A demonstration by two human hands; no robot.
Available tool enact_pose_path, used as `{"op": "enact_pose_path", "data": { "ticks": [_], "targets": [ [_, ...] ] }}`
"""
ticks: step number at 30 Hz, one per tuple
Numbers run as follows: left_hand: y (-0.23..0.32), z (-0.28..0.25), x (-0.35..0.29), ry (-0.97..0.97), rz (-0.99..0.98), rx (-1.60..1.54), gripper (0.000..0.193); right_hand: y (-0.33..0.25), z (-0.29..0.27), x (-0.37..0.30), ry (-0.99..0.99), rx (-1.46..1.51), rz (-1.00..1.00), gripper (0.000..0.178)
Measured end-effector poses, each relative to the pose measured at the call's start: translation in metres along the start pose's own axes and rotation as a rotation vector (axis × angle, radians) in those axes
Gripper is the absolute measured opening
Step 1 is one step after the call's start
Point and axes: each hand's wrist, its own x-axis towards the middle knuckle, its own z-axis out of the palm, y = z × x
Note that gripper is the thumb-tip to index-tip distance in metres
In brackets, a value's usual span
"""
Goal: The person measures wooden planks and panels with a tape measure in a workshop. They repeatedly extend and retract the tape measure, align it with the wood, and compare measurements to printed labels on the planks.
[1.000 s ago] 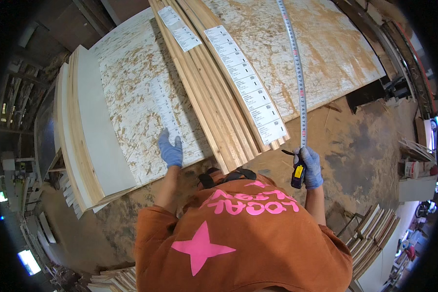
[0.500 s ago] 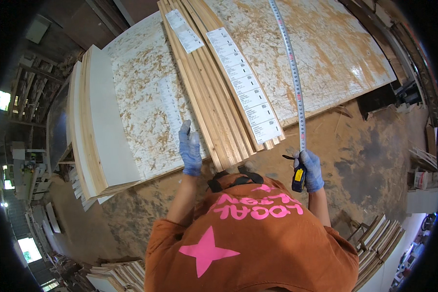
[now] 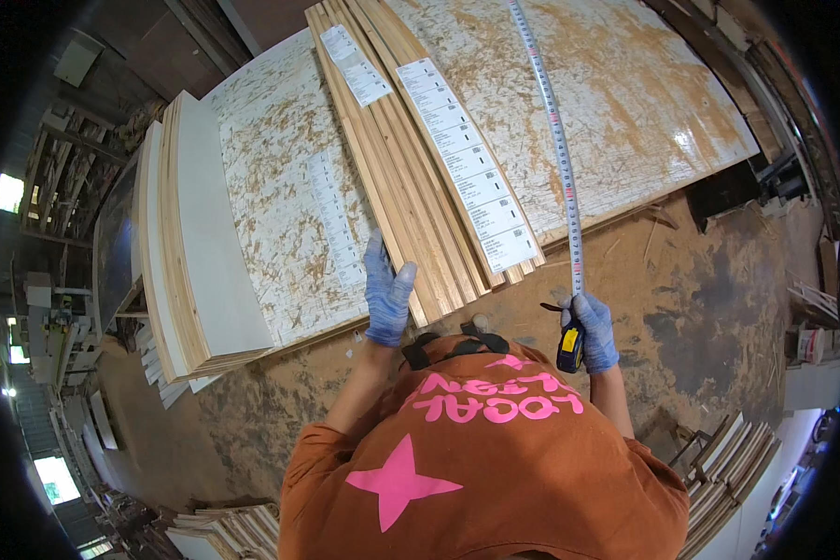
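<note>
In my right hand (image 3: pixel 597 331), gloved in grey-blue, is a black and yellow tape measure (image 3: pixel 571 347). Its long pale blade (image 3: pixel 562 159) stretches away from me across the scuffed white worktop (image 3: pixel 616 84), right of a bundle of narrow wooden strips (image 3: pixel 397 187). My left hand (image 3: pixel 387 303), gloved alike, is at the near left corner of the strips, thumb and fingers apart; I cannot tell whether it touches them. Printed white label sheets (image 3: pixel 467 159) lie along the strips. The far end of the blade is out of view.
Stacked white-faced boards (image 3: pixel 201 233) with bare wood edges stand on the worktop at the left. More wooden pieces (image 3: pixel 733 467) are piled behind me at the lower right, and others (image 3: pixel 224 530) at the lower left. Sawdust covers the brown floor (image 3: pixel 663 280).
My left hand has moved right, up to the strips' near left edge, its thumb now spread from the fingers. The tape's far part has swung slightly left; my right hand keeps its grip.
</note>
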Motion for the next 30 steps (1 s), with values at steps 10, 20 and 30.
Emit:
{"op": "enact_pose_path", "data": {
  "ticks": [10,20,30],
  "targets": [
    [-0.0049,0.0009,-0.0005,0.004,-0.006,-0.041,0.072,-0.0062,0.0065,0.0009,-0.020,-0.004,-0.004,0.031],
    [-0.0064,0.0021,-0.0014,0.023,0.032,0.020,0.070,-0.0038,0.0089,0.0054,-0.042,-0.008,-0.028,0.030],
    [-0.0052,0.0045,-0.0015,0.022,0.039,-0.025,0.070,-0.0059,0.0108,0.0052,-0.058,-0.012,-0.017,0.031]
  ]
}}
